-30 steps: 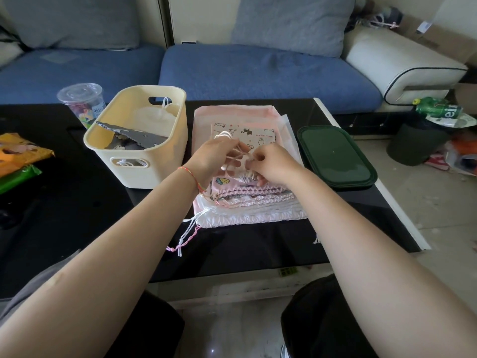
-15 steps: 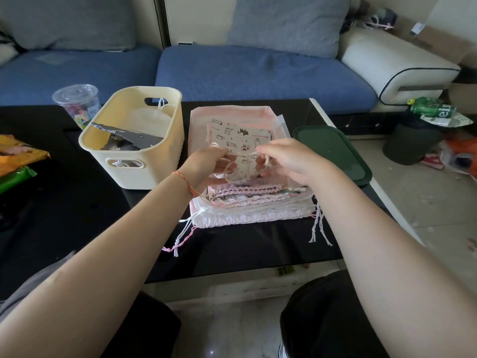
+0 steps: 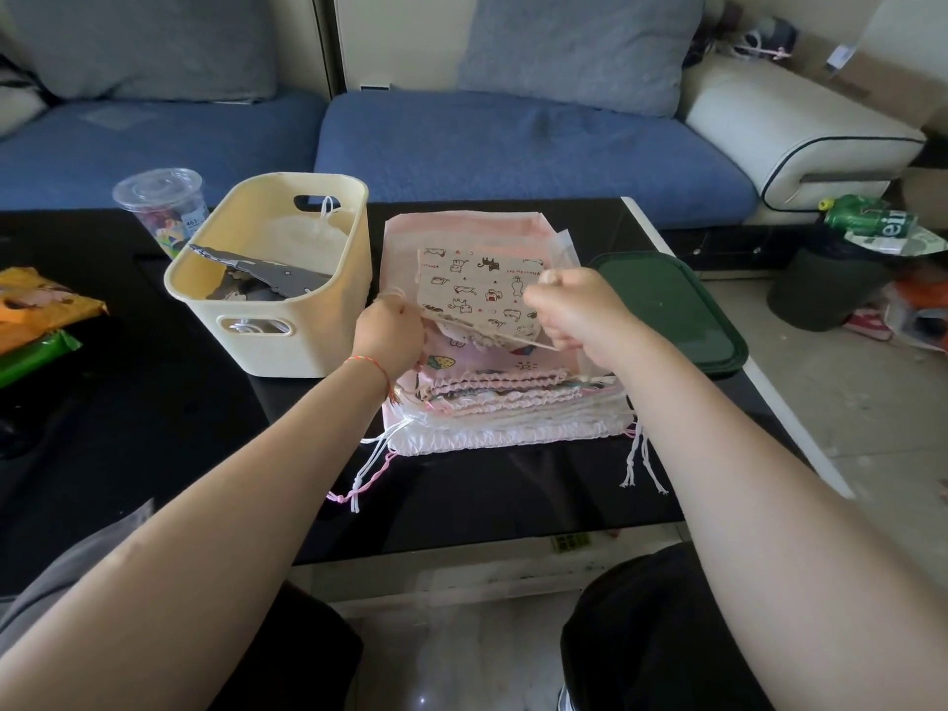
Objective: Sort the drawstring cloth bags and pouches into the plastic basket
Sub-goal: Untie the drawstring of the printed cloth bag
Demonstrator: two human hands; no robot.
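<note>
Cream plastic basket (image 3: 267,300) with cut-out handles is our landmark, and it already holds a dark grey patterned pouch (image 3: 256,279) lying aslant plus a pale cloth bag (image 3: 308,238) behind it, a white cord looped at the far handle, so by my reckoning a couple are sorted. Just right of the basket, the left hand (image 3: 390,333) pinches the near-left edge of a small beige cloth pouch printed with little animals (image 3: 477,287); further right, the right hand (image 3: 579,313) grips its other side, fingers curled. The pouch hangs tilted above a pink and white stack of drawstring bags (image 3: 502,402), long axis running left to right, gathered mouth towards the person. Most of the stack looks unsorted.
</note>
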